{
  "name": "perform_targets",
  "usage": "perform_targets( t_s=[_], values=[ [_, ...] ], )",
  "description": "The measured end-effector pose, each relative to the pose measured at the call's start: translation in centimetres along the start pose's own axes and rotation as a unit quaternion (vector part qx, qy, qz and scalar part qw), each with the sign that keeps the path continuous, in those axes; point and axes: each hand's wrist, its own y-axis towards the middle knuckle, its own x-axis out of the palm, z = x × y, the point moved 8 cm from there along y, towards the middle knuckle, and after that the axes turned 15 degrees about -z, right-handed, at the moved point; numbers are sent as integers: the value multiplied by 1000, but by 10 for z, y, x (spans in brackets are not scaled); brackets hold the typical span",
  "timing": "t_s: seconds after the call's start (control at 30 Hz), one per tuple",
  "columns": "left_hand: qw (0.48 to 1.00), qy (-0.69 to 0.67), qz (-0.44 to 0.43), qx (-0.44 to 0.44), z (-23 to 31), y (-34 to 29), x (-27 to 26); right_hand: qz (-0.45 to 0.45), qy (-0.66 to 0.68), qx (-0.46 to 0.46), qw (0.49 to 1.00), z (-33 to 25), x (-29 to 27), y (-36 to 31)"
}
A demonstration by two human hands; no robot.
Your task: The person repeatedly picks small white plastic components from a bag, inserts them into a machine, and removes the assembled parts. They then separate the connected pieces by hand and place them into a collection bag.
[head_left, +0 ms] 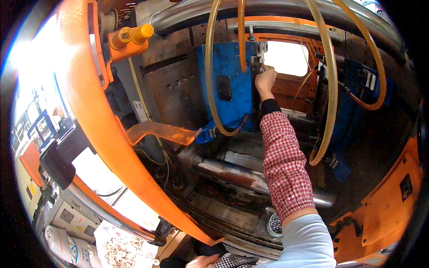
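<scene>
- Blue machine block [239,91]: head view, directly left of our right hand [266,79].
- Right hand: partly curled at the block's metal edge [255,67]; we cannot tell whether it pinches anything.
- Yellowish hose [208,67]: left of that hand, hanging before the block.
- Left hand [203,261]: well below, beside checked fabric [237,261]; its grip we cannot tell.

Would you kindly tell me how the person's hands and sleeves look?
The right hand is ungloved, with a black cuff, red-and-white checked oversleeve and light blue upper sleeve. The left hand is ungloved, beside black-and-white checked fabric.
</scene>
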Motion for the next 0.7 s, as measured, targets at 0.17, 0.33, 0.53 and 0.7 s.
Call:
perform_targets(
  t_s=[0.17,0.33,0.53,0.7],
  values=[
    [894,269,358,-15,12,11,-89,-48,51,28,997,-2,6,-9],
    [967,-194,130,-98,-63,66,-101,-109,32,79,990,-15,-14,-26],
    [931,-331,117,-100,-75,61,-94,69,219,-165,959,-115,-133,-207],
    [932,-348,47,-93,-46,49,-81,-138,314,-623,703,-195,-223,-514]
  ],
)
